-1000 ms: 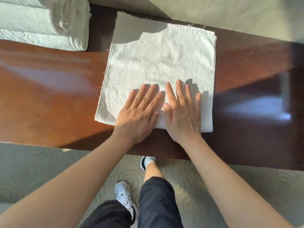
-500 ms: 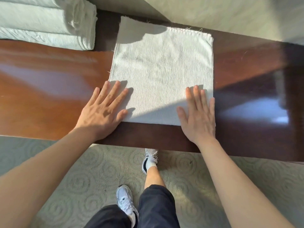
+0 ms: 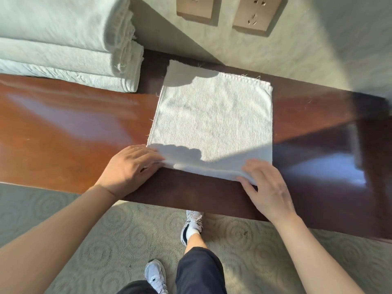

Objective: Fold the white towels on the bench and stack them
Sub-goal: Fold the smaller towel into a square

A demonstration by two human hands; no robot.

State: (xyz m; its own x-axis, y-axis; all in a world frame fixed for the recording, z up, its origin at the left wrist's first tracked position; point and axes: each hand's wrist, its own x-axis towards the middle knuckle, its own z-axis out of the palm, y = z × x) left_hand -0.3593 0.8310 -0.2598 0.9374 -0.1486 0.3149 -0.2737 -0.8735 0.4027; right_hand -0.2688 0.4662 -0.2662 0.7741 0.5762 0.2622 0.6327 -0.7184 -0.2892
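Now both hands pinch the near corners of the half-folded towel [image 3: 212,124] on the desk [image 3: 63,134].
Left hand [image 3: 129,166] and right hand [image 3: 267,187] each grip a corner; an uneven lift could skew the fold, or the layers could slip apart and the frayed edges go out of line. Stacked towels [image 3: 70,58] sit close at the far left, crowding that side, and wall sockets [image 3: 229,13] are behind.

A folded towel [image 3: 214,122] lies mid-surface [image 3: 63,134]; the towel stack [image 3: 67,54] sits behind-left, apart; left hand [image 3: 129,168] and right hand [image 3: 268,187] at its near corners
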